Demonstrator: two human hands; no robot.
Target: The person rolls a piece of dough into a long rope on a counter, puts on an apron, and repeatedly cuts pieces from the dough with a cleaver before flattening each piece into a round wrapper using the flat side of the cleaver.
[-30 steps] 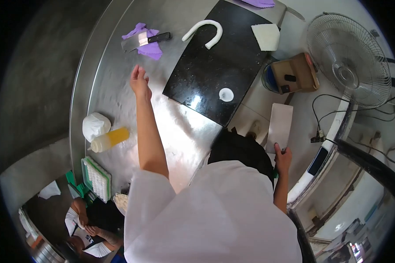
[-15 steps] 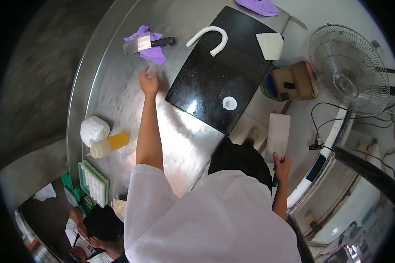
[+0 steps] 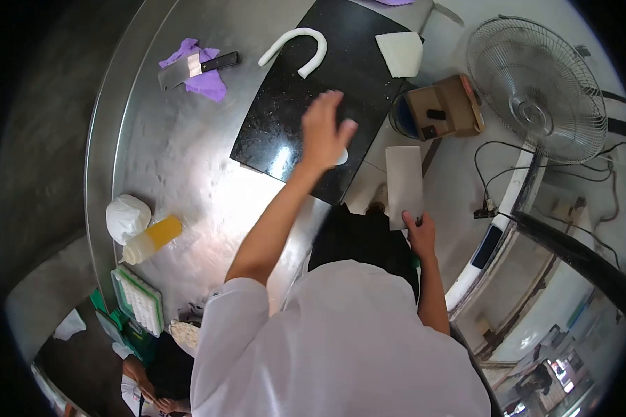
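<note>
My left hand (image 3: 323,139) is over the lower part of the black board (image 3: 278,115). Its fingers are stretched out and its thumb stands apart. Partly hidden beneath it is a small white round piece (image 3: 342,158); whether they touch I cannot tell. A curved white dough rope (image 3: 316,42) lies at the board's far end. My right hand (image 3: 421,236), off the board's near right side, is closed round the handle of a cleaver (image 3: 405,181) with a broad rectangular blade. Another cleaver (image 3: 177,74) with a black handle rests on a purple cloth (image 3: 209,85) at the left.
A white flat piece (image 3: 401,55) sits at the board's far right corner. Right of it are a cardboard box (image 3: 459,104) and a wire fan (image 3: 535,90). On the steel table (image 3: 181,146) stand a white bag (image 3: 127,219) and a yellow-filled squeeze bottle (image 3: 153,240). Another person (image 3: 146,382) is at lower left.
My left hand has moved right, from the steel table beside the purple cloth to over the black board near the white round piece. My right hand still holds the cleaver. The view has shifted slightly.
</note>
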